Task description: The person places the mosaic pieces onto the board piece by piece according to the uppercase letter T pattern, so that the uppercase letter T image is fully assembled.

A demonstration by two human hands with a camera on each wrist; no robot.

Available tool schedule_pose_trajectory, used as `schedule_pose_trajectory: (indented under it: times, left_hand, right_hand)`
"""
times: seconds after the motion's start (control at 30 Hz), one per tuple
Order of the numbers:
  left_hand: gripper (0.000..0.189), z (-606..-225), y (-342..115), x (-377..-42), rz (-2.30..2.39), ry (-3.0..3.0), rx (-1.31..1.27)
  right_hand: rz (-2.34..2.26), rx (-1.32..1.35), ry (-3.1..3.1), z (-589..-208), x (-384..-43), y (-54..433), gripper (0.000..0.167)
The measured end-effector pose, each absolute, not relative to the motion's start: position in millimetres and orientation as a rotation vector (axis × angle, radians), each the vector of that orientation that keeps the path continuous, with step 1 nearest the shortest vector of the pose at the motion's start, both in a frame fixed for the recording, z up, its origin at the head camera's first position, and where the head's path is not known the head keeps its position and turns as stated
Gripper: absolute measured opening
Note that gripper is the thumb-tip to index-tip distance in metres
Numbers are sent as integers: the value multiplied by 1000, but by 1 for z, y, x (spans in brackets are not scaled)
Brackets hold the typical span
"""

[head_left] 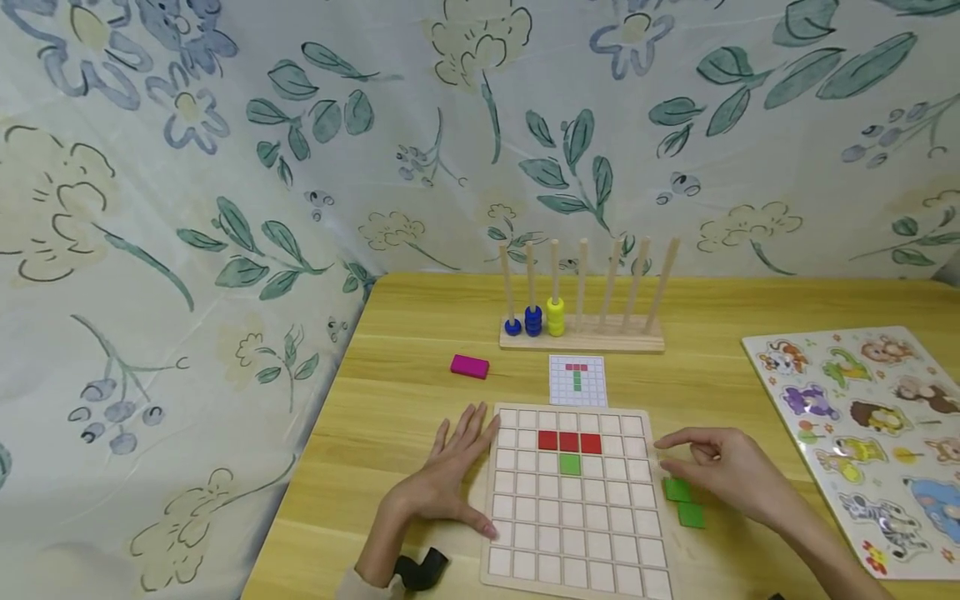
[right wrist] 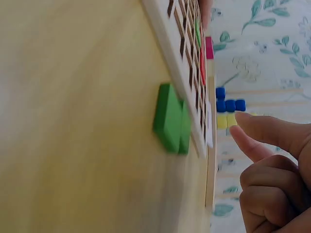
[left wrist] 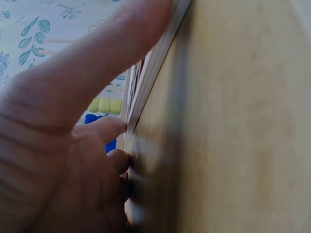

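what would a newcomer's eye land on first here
Probably the pale board front and centre, with three red tiles in a row and a green tile below the middle one. Next, the left hand at its left edge and the right hand near two loose green tiles. Behind, the rack carries blue and yellow beads.

Three red tiles (head_left: 568, 442), three green tiles (head_left: 691, 515) — seven pegs (head_left: 581, 283) — perhaps three yellow beads (head_left: 555, 317).

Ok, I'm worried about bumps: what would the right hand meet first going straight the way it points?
In the head view, probably the grid board, at its right edge, though height is unclear: the right hand may pass above.
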State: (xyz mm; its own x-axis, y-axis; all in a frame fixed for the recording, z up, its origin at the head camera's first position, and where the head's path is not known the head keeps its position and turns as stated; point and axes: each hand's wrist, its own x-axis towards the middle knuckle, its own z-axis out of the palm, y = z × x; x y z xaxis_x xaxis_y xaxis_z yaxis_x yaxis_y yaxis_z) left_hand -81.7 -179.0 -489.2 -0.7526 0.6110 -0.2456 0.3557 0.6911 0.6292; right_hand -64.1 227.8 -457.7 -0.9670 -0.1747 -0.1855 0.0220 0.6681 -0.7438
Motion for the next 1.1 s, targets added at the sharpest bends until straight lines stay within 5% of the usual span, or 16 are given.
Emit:
schedule_pose_trajectory:
  times: [1.1]
  left_hand:
    - [147,-489,-180,-82,815,2458,773]
  right_hand:
    - [-1170,-130,2642,-484,-41,253,22]
